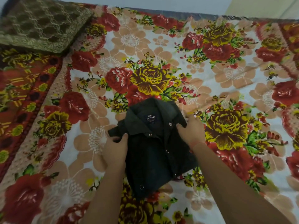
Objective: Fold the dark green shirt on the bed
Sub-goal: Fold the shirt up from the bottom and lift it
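Head view: the left hand (115, 147) is pinching the left shoulder edge of the dark green shirt (153, 152), thumb on top and fingers tucked under the fabric. The right hand (191, 131) is gripping the right shoulder beside the collar (145, 110), thumb pressing on the cloth. The shirt is lying folded into a compact bundle, collar pointing away, its label (150, 118) and snap buttons showing. It is resting on the floral bedsheet (210, 78), near the bed's front edge. A brown patterned cushion (42, 21) is sitting at the far left corner, well apart.
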